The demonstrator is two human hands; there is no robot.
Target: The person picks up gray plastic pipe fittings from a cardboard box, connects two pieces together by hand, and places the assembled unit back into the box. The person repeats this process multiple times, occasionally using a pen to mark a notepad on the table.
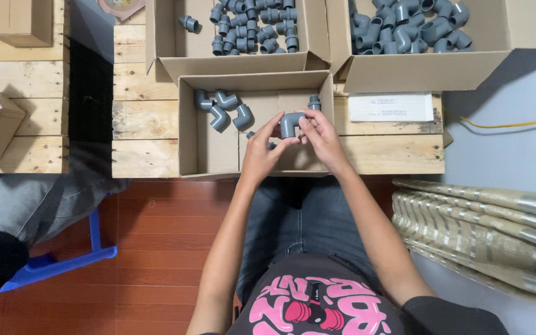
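Both my hands hold one grey plastic pipe elbow (pixel 291 121) over the middle cardboard box (pixel 209 155). My left hand (pixel 260 152) grips it from below and the left. My right hand (pixel 321 133) pinches it from the right. A small grey fitting (pixel 314 102) stands just above my right hand's fingers, near the box's back right corner. Three joined grey elbows (pixel 221 109) lie in the box's back left part.
Two bigger cardboard boxes stand behind: one (pixel 175 43) with several small grey fittings, one (pixel 497 31) with several grey elbows. All rest on a wooden pallet (pixel 144 118). A white flat package (pixel 391 107) lies right. Another person's leg (pixel 38 205) is at left; folded striped fabric (pixel 485 229) at right.
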